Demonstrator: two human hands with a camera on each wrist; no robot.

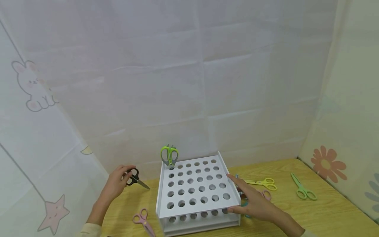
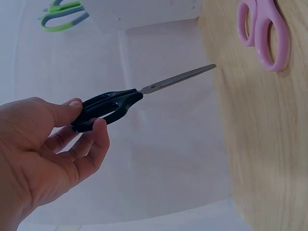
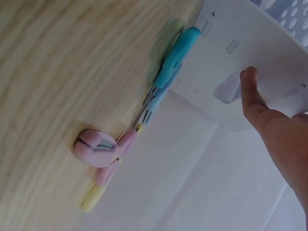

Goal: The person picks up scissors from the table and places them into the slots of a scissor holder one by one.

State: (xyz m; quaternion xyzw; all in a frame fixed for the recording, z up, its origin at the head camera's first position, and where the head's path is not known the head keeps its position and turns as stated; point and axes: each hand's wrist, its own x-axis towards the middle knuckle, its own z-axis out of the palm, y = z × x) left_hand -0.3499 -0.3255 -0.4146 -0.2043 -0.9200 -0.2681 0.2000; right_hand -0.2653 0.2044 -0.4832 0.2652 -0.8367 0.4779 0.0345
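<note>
In the head view my left hand point(image 1: 120, 179) pinches black-handled scissors point(image 1: 134, 177) by the finger loops. Their closed blades point toward a white rack point(image 1: 189, 214) with rows of round holes, apart from it. The left wrist view shows the thumb and fingertips on the handles of the black scissors point(image 2: 110, 103). My right hand point(image 1: 251, 200) rests against the rack's right side, fingers spread; in the right wrist view a finger touches the side panel point(image 3: 202, 62) beside a cut-out slot. Green-and-grey scissors point(image 1: 169, 154) stand handles up in the rack's back left hole.
Pink scissors point(image 1: 144, 221) lie on the wooden table point(image 1: 124, 210) left of the rack. On the right lie yellow scissors point(image 1: 267, 184), green scissors point(image 1: 302, 189), and teal scissors point(image 3: 175, 57) with pink ones point(image 3: 98, 148) close to the rack. White sheeting point(image 1: 160, 82) stands behind.
</note>
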